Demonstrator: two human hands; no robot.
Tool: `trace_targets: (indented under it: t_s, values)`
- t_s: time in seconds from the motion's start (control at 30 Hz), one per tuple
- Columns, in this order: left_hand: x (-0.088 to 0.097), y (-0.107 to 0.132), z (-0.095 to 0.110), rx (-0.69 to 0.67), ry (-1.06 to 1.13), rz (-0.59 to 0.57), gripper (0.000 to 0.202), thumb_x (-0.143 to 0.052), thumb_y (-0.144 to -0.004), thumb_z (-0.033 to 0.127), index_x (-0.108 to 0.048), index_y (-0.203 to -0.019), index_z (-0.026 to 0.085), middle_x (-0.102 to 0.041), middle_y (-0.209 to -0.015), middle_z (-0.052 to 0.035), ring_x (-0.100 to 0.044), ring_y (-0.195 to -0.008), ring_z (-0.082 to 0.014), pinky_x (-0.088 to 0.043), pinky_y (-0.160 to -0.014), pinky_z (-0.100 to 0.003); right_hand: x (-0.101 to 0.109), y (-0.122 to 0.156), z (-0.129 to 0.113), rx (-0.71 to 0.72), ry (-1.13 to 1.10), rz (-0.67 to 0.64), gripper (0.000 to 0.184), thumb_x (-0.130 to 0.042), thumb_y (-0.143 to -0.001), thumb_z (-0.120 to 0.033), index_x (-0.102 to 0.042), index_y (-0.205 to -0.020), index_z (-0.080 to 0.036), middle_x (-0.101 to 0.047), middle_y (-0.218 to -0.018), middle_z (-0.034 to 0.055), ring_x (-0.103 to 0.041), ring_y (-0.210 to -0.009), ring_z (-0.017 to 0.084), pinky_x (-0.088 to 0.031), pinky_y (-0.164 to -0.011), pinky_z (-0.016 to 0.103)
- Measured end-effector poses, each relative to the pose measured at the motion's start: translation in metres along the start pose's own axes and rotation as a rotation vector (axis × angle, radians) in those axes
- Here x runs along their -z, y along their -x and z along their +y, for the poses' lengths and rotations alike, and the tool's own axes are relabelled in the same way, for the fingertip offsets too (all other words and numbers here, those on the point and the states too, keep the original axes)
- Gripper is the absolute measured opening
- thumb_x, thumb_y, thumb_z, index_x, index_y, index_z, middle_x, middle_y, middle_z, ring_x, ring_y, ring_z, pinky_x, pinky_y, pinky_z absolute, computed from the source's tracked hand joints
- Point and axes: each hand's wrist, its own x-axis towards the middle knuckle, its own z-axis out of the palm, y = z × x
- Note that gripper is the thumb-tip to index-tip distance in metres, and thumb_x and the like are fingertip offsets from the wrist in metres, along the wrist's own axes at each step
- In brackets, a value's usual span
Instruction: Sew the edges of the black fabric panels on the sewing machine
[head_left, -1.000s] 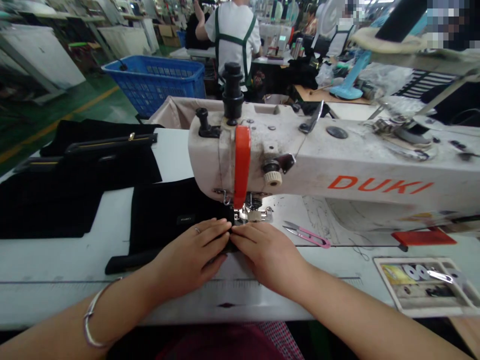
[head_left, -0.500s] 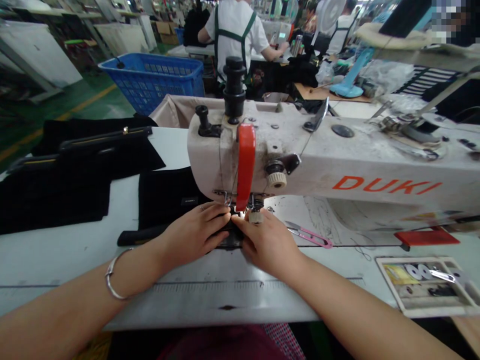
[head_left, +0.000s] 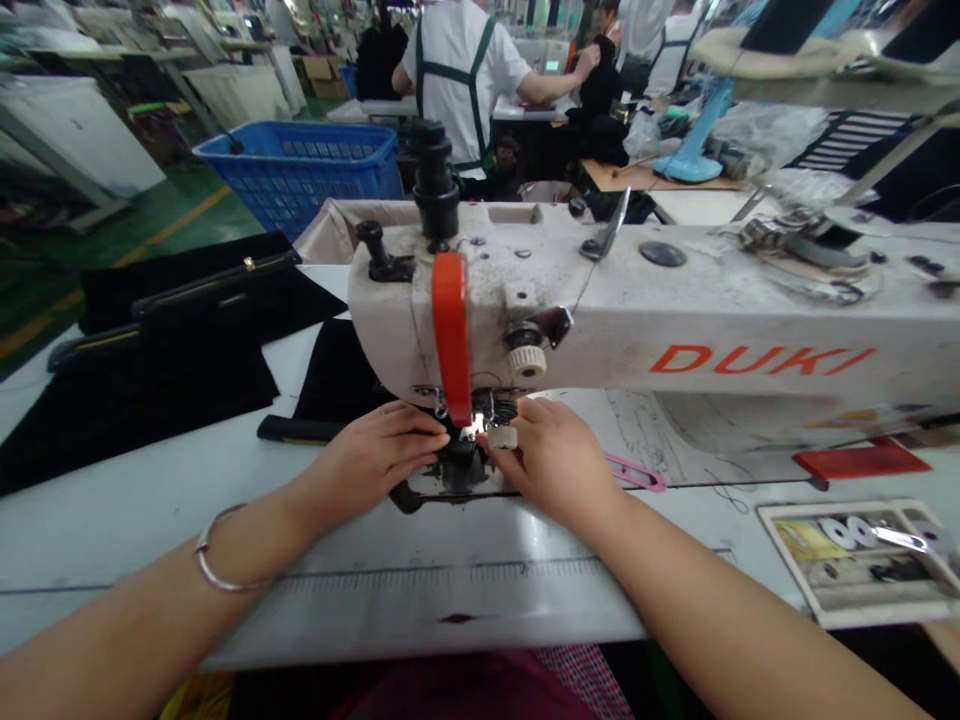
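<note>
1. Surface: your white sewing table (head_left: pixel 420 610), a ruler scale along its front edge. Pink-handled thread snips (head_left: pixel 637 473) lie just beside your right hand, and a red pad (head_left: pixel 861 460) and a picture card (head_left: pixel 859 565) lie farther right.
2. Left of the machine: stacked black fabric panels (head_left: pixel 180 340) with zip trim, well apart from your hands.
3. Machine: a worn white DUKI sewing machine (head_left: pixel 675 330) with a red-orange guard (head_left: pixel 450 335), standing on the table.
4. Room: a green floor (head_left: pixel 172 215) with a yellow line, a blue plastic basket (head_left: pixel 296 165), and a co-worker (head_left: pixel 457 80) in a white shirt and green apron straps, facing away.
5. Work piece: your black fabric piece (head_left: pixel 457 470) lies under the presser foot (head_left: pixel 471 430), between your hands.
6. Left hand (head_left: pixel 367 460): fingers together and lightly curled on the fabric; you cannot tell if it pinches.
7. Right hand (head_left: pixel 551 460): fingers bunched at the presser foot, on the fabric's near side; its hold cannot be told.
8. Changes: your hands now sit closer to the machine, the fabric has moved farther under the foot, and your right hand covers more of the snips. The co-worker's arm is raised higher.
</note>
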Motion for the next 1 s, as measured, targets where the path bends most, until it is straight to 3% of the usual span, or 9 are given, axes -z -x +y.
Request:
trace_targets:
  t_s: [0.17,0.3,0.37,0.53,0.63,1.0]
  values:
    - [0.001,-0.002,-0.001,0.074,0.121,0.041,0.017,-0.059,-0.099,0.026,-0.074,-0.107,0.022,-0.077,-0.106,-0.0024,-0.071,-0.102,-0.0171,-0.057,-0.098,-0.035,-0.003,0.003,0.002,0.071,-0.042,-0.001,0.018,-0.059,-0.097,-0.031,-0.067,-0.089,-0.017,-0.066,-0.092,0.0083,-0.056,-0.089,0.025,-0.041,-0.077,0.036]
    - [0.005,-0.007,-0.008,0.078,0.164,0.019,0.014,-0.063,-0.097,0.029,-0.076,-0.1,0.025,-0.078,-0.102,0.0003,-0.073,-0.097,-0.0164,-0.059,-0.096,-0.033,-0.002,0.006,0.006,0.046,0.0,-0.042,0.032,-0.056,-0.099,-0.034,-0.067,-0.073,-0.018,-0.065,-0.075,0.007,-0.055,-0.081,0.024,-0.04,-0.074,0.038]
    - [0.003,-0.008,0.0,0.098,0.134,0.031,0.016,-0.061,-0.098,0.028,-0.076,-0.099,0.023,-0.078,-0.101,-0.0007,-0.073,-0.097,-0.017,-0.059,-0.093,-0.034,-0.002,0.008,0.006,0.041,-0.035,-0.031,0.036,-0.058,-0.098,-0.036,-0.065,-0.067,-0.018,-0.063,-0.07,0.006,-0.054,-0.078,0.023,-0.042,-0.074,0.038]
    - [-0.01,-0.008,0.033,0.179,0.005,0.101,0.022,-0.054,-0.101,0.023,-0.075,-0.102,0.019,-0.078,-0.1,-0.0041,-0.072,-0.095,-0.0198,-0.058,-0.091,-0.038,-0.006,0.012,-0.003,0.2,-0.298,0.029,0.015,-0.058,-0.098,-0.022,-0.071,-0.101,-0.017,-0.071,-0.095,0.0084,-0.061,-0.093,0.023,-0.05,-0.081,0.036]
    - [-0.013,-0.008,0.04,0.177,-0.022,0.123,0.024,-0.051,-0.102,0.024,-0.074,-0.102,0.018,-0.077,-0.1,-0.0049,-0.071,-0.092,-0.0193,-0.058,-0.089,-0.036,-0.011,0.012,-0.006,0.202,-0.338,0.038,0.019,-0.054,-0.099,-0.017,-0.073,-0.099,-0.018,-0.073,-0.094,0.0076,-0.064,-0.093,0.021,-0.052,-0.081,0.035]
    - [-0.016,-0.018,0.027,0.2,-0.01,0.115,0.027,-0.048,-0.103,0.027,-0.074,-0.099,0.019,-0.076,-0.098,-0.0037,-0.071,-0.097,-0.0196,-0.058,-0.091,-0.035,-0.018,0.006,-0.001,0.185,-0.259,0.063,0.017,-0.057,-0.096,-0.015,-0.074,-0.096,-0.018,-0.073,-0.094,0.0088,-0.063,-0.086,0.022,-0.052,-0.076,0.035]
